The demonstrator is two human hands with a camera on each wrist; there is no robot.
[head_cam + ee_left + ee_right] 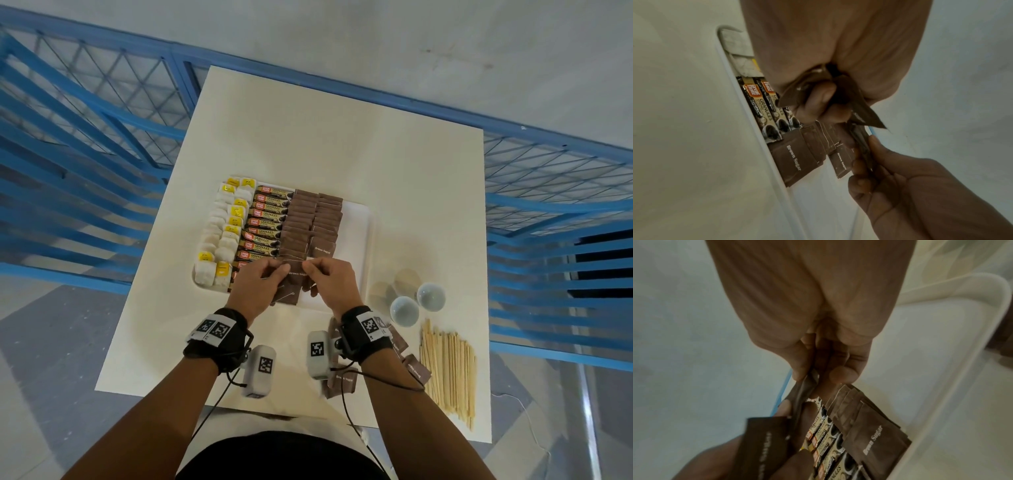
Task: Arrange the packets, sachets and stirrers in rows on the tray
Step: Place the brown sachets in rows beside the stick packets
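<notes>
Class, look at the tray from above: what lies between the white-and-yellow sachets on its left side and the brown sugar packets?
A row of coffee granule sticks lies between the white-and-yellow sachets and the brown sugar packets on the tray; the head view shows it.

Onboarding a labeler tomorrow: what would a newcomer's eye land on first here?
First, both hands meeting over the near edge of the white tray: the left hand grips a small bunch of brown sugar sachets, and the right hand pinches one of them. Behind them, neat rows fill the tray: tea bags leftmost, then coffee granule sticks, then brown sachets. To the right, on the table, a heap of wooden stirrers waits.
</notes>
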